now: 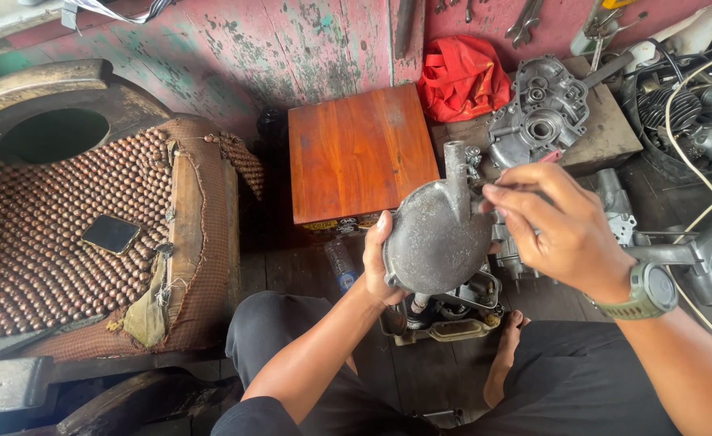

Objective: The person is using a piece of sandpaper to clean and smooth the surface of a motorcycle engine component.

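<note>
So the person's sitting on the workshop floor with a round grey metal engine cover [436, 242] held up between both hands, right in the middle of the view over their lap. It's dull cast metal, dome-shaped, with a short tube sticking up from the top edge. The left hand [382, 266] is wrapped around the lower left rim, thumb on the face and fingers hidden behind, so a firm hold on the cover. The right hand [562, 226] comes in from the right with fingers curled narrow at the cover's upper right edge, near the tube; can't tell if it's pinching something small there or just the rim. There's an olive green watch [646, 292] on that wrist.

Below the cover, on the floor between the legs, sits a small tray [461, 329] with bits of parts in it. Behind the hands there's a reddish wooden box [356, 153], and to its right a bare aluminium crankcase half [537, 109] resting on a board, with a red cloth [461, 77] bunched up against the wall. Off to the left is a beaded seat mat [57, 234] with a dark phone [111, 234] lying on it.
</note>
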